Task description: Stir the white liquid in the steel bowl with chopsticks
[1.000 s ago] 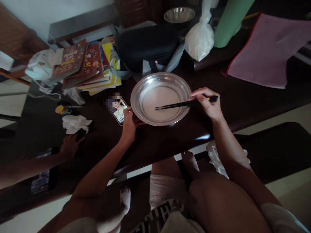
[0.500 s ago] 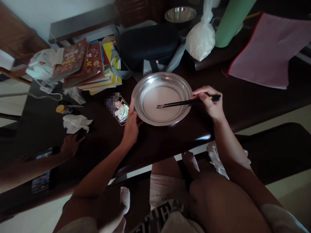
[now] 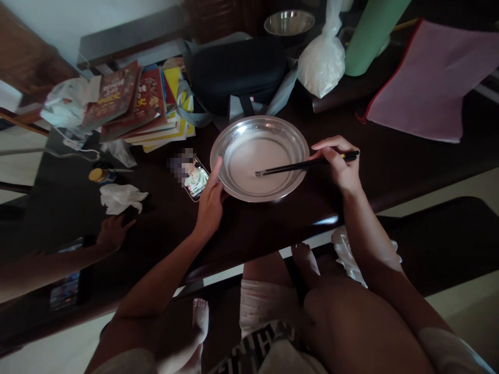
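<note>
A shiny metal bowl [image 3: 299, 182] with a wide rim holds a pale, milky liquid [image 3: 259, 158]. My left hand [image 3: 211, 202] grips its left side, thumb over the rim and the other fingers hidden underneath. Black chopsticks [image 3: 290, 167] slant into the bowl, their tips in the liquid left of its middle. My right hand [image 3: 340, 165] is closed around their upper ends, just off the bowl's right rim. Close to my left hand, a phone [image 3: 195, 179] with a lit screen lies on the table.
Another person's hand [image 3: 115, 232] rests at left by a crumpled tissue [image 3: 122, 198] and a small yellow-lidded jar [image 3: 99, 175]. Behind stand books [image 3: 150, 101], a black case [image 3: 236, 72], a bag of white powder [image 3: 323, 65], a green cylinder [image 3: 372, 39] and a second metal bowl [image 3: 289, 23].
My right hand has shifted slightly right, drawing the chopstick tips a little right and down in the liquid. My left thumb now reaches further over the rim. The phone's picture has changed.
</note>
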`<state>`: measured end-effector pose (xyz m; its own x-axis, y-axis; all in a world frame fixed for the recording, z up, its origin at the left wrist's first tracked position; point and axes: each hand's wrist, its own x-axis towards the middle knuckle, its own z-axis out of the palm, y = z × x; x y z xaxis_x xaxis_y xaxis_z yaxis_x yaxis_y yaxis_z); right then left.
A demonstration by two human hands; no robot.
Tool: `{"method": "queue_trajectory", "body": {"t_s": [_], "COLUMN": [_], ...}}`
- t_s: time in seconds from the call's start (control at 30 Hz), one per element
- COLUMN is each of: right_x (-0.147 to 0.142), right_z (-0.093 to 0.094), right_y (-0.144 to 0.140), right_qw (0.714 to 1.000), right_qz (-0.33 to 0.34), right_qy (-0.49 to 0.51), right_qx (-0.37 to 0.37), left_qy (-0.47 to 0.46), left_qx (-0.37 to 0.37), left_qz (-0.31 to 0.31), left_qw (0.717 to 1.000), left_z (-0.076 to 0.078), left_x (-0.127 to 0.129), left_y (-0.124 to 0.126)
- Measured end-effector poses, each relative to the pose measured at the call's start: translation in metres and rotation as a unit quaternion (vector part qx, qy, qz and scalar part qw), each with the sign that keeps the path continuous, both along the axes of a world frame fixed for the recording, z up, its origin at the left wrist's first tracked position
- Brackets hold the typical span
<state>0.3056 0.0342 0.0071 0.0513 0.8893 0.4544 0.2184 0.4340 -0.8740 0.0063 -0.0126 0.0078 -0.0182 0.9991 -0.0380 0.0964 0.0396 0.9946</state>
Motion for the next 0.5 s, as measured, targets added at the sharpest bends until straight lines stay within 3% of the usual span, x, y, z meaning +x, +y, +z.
{"method": "queue_trajectory", "body": {"t_s": [0.13, 0.3, 0.5], "right_x": [-0.0016, -0.0007, -0.0013], "right_z": [0.001, -0.0006, -0.0014], "right_y": [-0.0007, -0.0002, -0.0011], "right_qw": [0.999, 1.0, 0.999], "right_qz": [0.037, 0.002, 0.039], "right_qy": [-0.014, 0.005, -0.015], "right_qx": [-0.003, 0.004, -0.008], "left_qy": [0.003, -0.002, 0.0], "left_qx": [-0.002, 0.001, 0.009], "left_qz": [0.001, -0.004, -0.026], "left_qw": [1.0, 1.0, 1.0], "left_z": [0.0014, 0.0025, -0.0015], "left_x": [0.0002, 0.0002, -0.001], "left_y": [0.0003, 0.0003, -0.0008]}}
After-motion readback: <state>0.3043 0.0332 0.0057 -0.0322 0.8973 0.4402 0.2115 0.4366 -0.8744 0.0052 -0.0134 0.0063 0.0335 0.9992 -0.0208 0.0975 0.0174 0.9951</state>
